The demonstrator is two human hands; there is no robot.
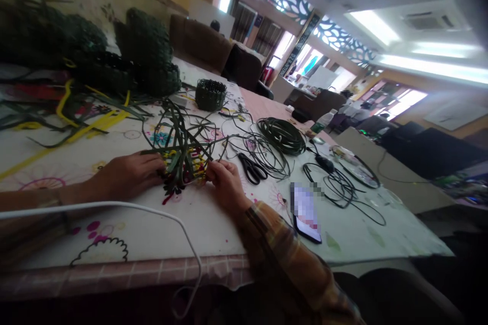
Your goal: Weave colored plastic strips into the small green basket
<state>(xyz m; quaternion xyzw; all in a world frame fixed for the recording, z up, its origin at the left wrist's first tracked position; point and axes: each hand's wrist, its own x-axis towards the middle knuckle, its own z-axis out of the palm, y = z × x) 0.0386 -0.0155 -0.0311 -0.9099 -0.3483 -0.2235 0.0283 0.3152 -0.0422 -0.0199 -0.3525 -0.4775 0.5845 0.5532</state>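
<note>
A flat woven piece (182, 160) of dark green strips with yellow and red crossings lies on the patterned tablecloth (160, 228). Long green strips fan up and out from it. My left hand (127, 175) rests on its left edge, fingers pressed on the strips. My right hand (224, 180) pinches the weave at its right edge. Both hands hold the piece down against the table.
Black scissors (252, 167) lie just right of my right hand. A phone (306, 212) lies near the front edge. Coils of green cord (282, 134), a small green basket (210, 94), dark woven baskets (148, 56), loose yellow strips (91, 122) and a white cable (152, 213) surround them.
</note>
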